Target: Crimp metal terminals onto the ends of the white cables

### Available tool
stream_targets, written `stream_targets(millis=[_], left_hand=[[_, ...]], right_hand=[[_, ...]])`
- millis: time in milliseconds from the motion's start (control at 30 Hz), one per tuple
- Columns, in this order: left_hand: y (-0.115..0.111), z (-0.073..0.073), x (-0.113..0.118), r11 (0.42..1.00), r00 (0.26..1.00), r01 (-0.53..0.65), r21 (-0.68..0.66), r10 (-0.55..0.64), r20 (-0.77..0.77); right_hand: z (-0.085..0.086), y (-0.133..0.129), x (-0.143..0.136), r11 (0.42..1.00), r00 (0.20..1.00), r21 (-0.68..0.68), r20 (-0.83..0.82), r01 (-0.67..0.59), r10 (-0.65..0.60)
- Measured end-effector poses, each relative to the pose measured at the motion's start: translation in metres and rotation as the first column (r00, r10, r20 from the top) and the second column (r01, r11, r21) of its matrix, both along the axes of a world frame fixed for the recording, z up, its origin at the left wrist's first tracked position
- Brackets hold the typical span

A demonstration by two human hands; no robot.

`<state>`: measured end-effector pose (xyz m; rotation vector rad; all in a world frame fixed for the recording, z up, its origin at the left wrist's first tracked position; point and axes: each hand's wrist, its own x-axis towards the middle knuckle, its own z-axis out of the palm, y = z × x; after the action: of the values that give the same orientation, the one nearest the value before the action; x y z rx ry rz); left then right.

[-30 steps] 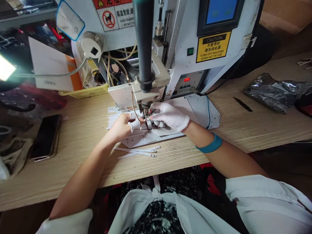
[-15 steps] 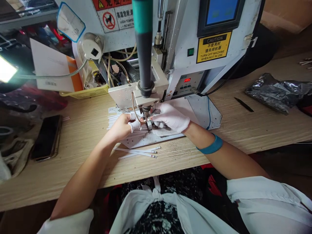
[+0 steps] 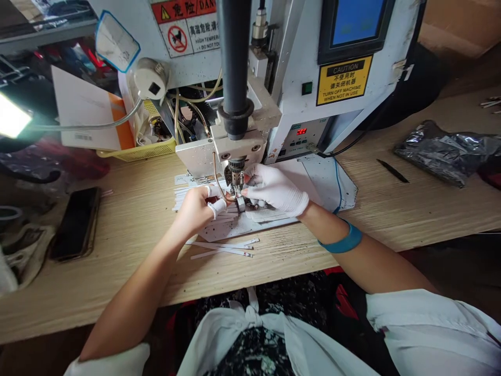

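My left hand (image 3: 199,207), with white covers on its thumb and a finger, is closed in a pinch at the left side of a small metal fixture (image 3: 241,203). Whatever it grips is too small to make out. My right hand (image 3: 277,191), in a white glove with bare fingertips, is curled at the fixture's right side. Its fingertips are bent close together near the soldering tip, and anything between them is hidden. Above both hands hangs the soldering head (image 3: 237,117) of a bench machine. Thin white strips (image 3: 183,196) lie side by side left of the fixture, partly behind my left hand.
Several loose white strips (image 3: 223,247) lie crossed at the base plate's front. A phone (image 3: 76,222) is at left, near a yellow basket (image 3: 136,152). To the right are black tweezers (image 3: 392,171) and a silvery plastic bag (image 3: 442,151). A machine warning label mentions high temperature.
The soldering head has risen, and its green section has left the view. My right fingertips have lifted slightly and parted a little. My left hand stays at the fixture.
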<state>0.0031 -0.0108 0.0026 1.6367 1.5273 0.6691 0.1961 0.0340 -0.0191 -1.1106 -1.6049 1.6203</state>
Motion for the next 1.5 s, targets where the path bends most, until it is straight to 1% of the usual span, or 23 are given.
stream_targets(millis=[67, 133, 200, 233, 267, 300, 367, 433, 500, 600, 667, 733, 800, 867, 900, 967, 1033, 1133, 1233, 1300, 1367, 1433, 1500], left_hand=[[-0.003, 0.005, -0.002, 1.0, 0.999, 0.011, 0.011, -0.01, -0.044], [-0.009, 0.01, -0.006, 0.998, 0.992, 0.066, -0.023, -0.068, -0.111], [-0.015, 0.014, -0.008, 0.978, 0.966, 0.173, -0.115, -0.191, -0.174], [-0.017, 0.015, -0.009, 0.961, 0.944, 0.223, -0.162, -0.254, -0.21], [-0.019, 0.015, -0.01, 0.947, 0.918, 0.256, -0.195, -0.301, -0.257], [-0.02, 0.014, -0.01, 0.943, 0.89, 0.266, -0.201, -0.32, -0.325], [-0.021, 0.011, -0.01, 0.957, 0.818, 0.25, -0.149, -0.291, -0.496], [-0.018, 0.006, -0.009, 0.964, 0.741, 0.255, -0.073, -0.244, -0.626], [-0.015, 0.0, -0.008, 0.96, 0.689, 0.277, -0.043, -0.23, -0.688], [-0.011, -0.007, -0.006, 0.969, 0.667, 0.245, -0.037, -0.196, -0.719], [-0.008, -0.01, -0.007, 0.976, 0.693, 0.219, -0.014, -0.166, -0.702], [-0.006, -0.011, -0.008, 0.977, 0.75, 0.212, 0.008, -0.157, -0.642], [-0.004, -0.01, -0.009, 0.978, 0.81, 0.21, 0.006, -0.171, -0.561], [-0.003, -0.008, -0.008, 0.975, 0.85, 0.22, -0.022, -0.202, -0.487], [-0.003, -0.007, -0.007, 0.973, 0.861, 0.227, -0.031, -0.216, -0.461], [-0.002, -0.006, -0.006, 0.971, 0.873, 0.236, -0.028, -0.225, -0.434], [-0.002, -0.006, -0.005, 0.974, 0.881, 0.227, -0.009, -0.209, -0.425], [-0.003, -0.005, -0.008, 0.982, 0.908, 0.187, -0.015, -0.179, -0.38], [-0.002, -0.004, -0.011, 0.989, 0.959, 0.141, -0.051, -0.149, -0.241], [-0.001, -0.003, -0.011, 0.988, 0.984, 0.131, -0.088, -0.14, -0.113], [0.001, -0.003, -0.009, 0.984, 0.993, 0.118, -0.131, -0.118, 0.001], [0.003, -0.002, -0.007, 0.982, 0.993, 0.095, -0.164, -0.082, 0.082], [0.005, -0.002, -0.005, 0.982, 0.991, 0.07, -0.176, -0.049, 0.122]], right_hand=[[0.005, 0.004, 0.009, 0.998, 0.998, -0.007, 0.035, -0.059, 0.059], [0.009, 0.011, 0.02, 0.988, 0.985, 0.107, 0.143, -0.109, 0.094], [0.013, 0.018, 0.031, 0.948, 0.946, 0.263, 0.311, -0.18, 0.093], [0.013, 0.021, 0.035, 0.921, 0.918, 0.314, 0.385, -0.231, 0.099], [0.013, 0.023, 0.038, 0.896, 0.889, 0.333, 0.439, -0.294, 0.129], [0.012, 0.024, 0.039, 0.87, 0.864, 0.333, 0.47, -0.362, 0.18], [0.009, 0.024, 0.039, 0.806, 0.825, 0.336, 0.481, -0.487, 0.297], [0.005, 0.022, 0.036, 0.736, 0.789, 0.373, 0.503, -0.566, 0.352], [0.001, 0.02, 0.033, 0.686, 0.749, 0.402, 0.58, -0.606, 0.321], [0.0, 0.016, 0.03, 0.654, 0.669, 0.393, 0.704, -0.647, 0.239], [0.003, 0.013, 0.027, 0.658, 0.645, 0.384, 0.736, -0.648, 0.205], [0.007, 0.011, 0.025, 0.685, 0.668, 0.392, 0.72, -0.614, 0.187], [0.012, 0.01, 0.024, 0.737, 0.732, 0.418, 0.664, -0.531, 0.151], [0.015, 0.01, 0.023, 0.811, 0.789, 0.409, 0.605, -0.418, 0.101], [0.015, 0.01, 0.023, 0.853, 0.811, 0.379, 0.579, -0.359, 0.084], [0.014, 0.011, 0.023, 0.931, 0.862, 0.269, 0.501, -0.246, 0.083], [0.01, 0.011, 0.023, 0.982, 0.929, 0.123, 0.36, -0.142, 0.089], [0.003, 0.01, 0.019, 0.998, 0.994, -0.036, 0.099, -0.054, 0.057], [-0.001, 0.007, 0.012, 0.986, 0.995, -0.15, -0.077, -0.074, 0.063], [-0.001, 0.005, 0.006, 0.973, 0.992, -0.211, -0.1, -0.094, 0.074], [-0.001, 0.004, 0.001, 0.968, 0.993, -0.232, -0.088, -0.094, 0.075], [0.0, 0.005, -0.002, 0.965, 0.993, -0.241, -0.083, -0.102, 0.085], [0.0, 0.006, -0.003, 0.958, 0.99, -0.257, -0.091, -0.128, 0.108]])
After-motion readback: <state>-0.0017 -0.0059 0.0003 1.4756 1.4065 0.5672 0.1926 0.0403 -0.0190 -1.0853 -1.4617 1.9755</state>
